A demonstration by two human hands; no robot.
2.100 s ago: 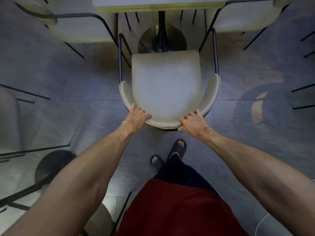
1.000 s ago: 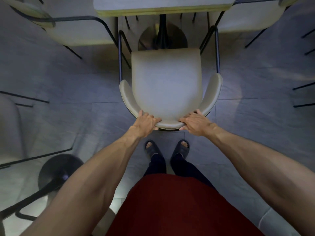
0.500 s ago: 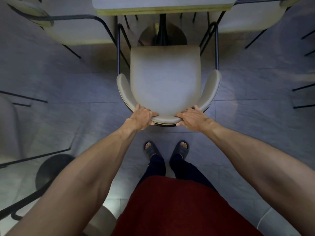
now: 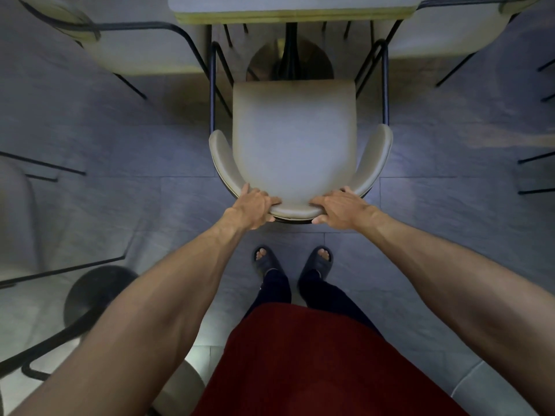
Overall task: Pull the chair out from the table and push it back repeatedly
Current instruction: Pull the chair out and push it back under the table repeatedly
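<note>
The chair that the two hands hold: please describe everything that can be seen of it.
The chair has a pale beige seat and a low curved backrest that looks padded, on a thin black metal frame. It stands upright on the grey tiled floor, its front toward the table, the seat not yet under the tabletop. The left hand and the right hand grip the backrest's rear rim, fingers curled over it.

Setting: a café or dining area. Indicators: several identical cream upholstered chairs [image 4: 292,139] on thin black metal frames, grouped around a pedestal table [image 4: 288,9], with another round pedestal base [image 4: 96,292] nearby on grey tiled floor [image 4: 120,145].
</note>
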